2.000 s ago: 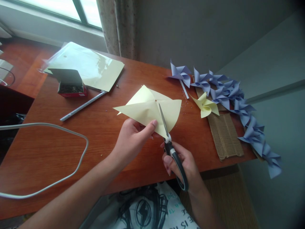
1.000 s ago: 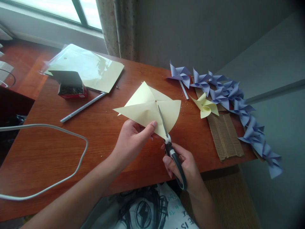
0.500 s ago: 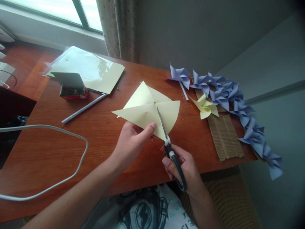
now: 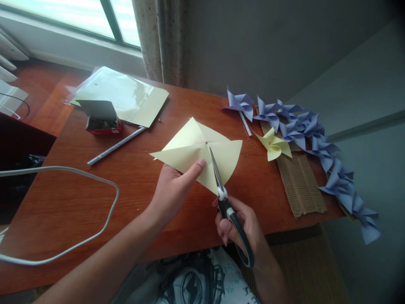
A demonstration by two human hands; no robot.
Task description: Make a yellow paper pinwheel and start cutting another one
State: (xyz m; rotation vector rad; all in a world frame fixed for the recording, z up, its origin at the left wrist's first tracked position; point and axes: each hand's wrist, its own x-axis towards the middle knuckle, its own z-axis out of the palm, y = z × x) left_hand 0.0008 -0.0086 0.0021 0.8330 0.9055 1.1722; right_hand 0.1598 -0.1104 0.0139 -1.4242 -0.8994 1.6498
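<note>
Holding pale yellow square paper sheet [image 4: 198,154], creased and slit along diagonals, mid-frame just above glossy reddish wooden surface [image 4: 63,202]. Left hand [image 4: 174,188] grip clenched on sheet's lower edge, thumb on top. Right hand [image 4: 245,230] grip wrapped through handles of black-and-white steel scissors [image 4: 226,207], blades nearly together in diagonal slit. Right of frame: folded yellow paper pinwheel [image 4: 274,145], ribbed brown corrugated cardboard strip [image 4: 300,185].
</note>
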